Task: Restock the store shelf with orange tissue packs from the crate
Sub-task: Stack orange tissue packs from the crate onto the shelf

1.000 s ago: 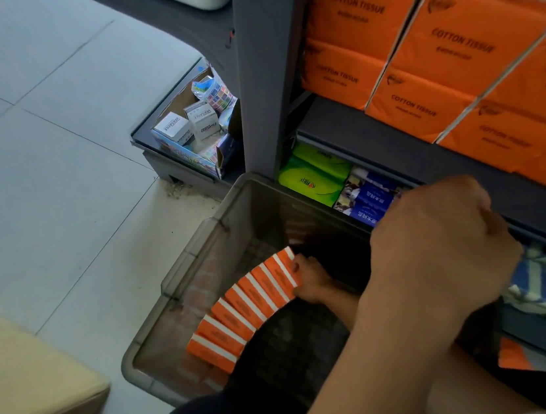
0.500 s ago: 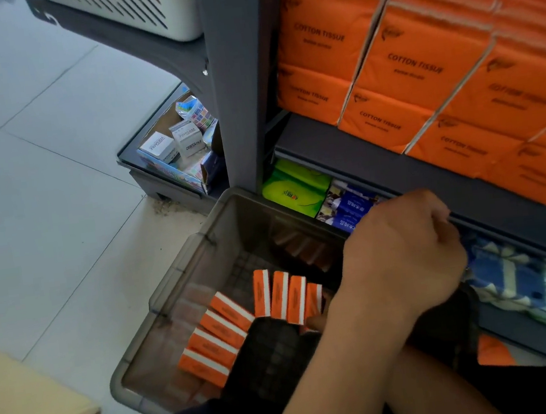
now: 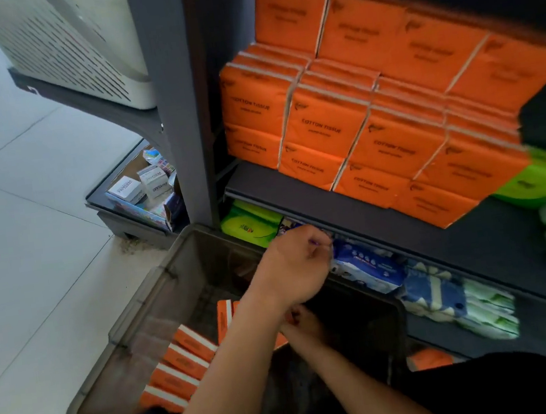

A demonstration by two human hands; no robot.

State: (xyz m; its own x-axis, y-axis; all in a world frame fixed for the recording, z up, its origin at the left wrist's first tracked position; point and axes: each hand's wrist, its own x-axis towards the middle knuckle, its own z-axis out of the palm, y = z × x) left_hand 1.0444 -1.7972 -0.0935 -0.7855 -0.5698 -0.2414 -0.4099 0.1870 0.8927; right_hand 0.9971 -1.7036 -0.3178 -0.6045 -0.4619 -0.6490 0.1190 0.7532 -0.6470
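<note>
Grey store shelf (image 3: 359, 192) ahead of you, orange tissue packs (image 3: 367, 116) stacked at one o'clock. Down at six, the crate (image 3: 133, 313) has more orange packs (image 3: 180, 362) along its left side. Your left hand (image 3: 294, 269) hovers fist-curled, gripping nothing; your right hand (image 3: 305, 323) sits beneath it, grip impossible to judge.
</note>
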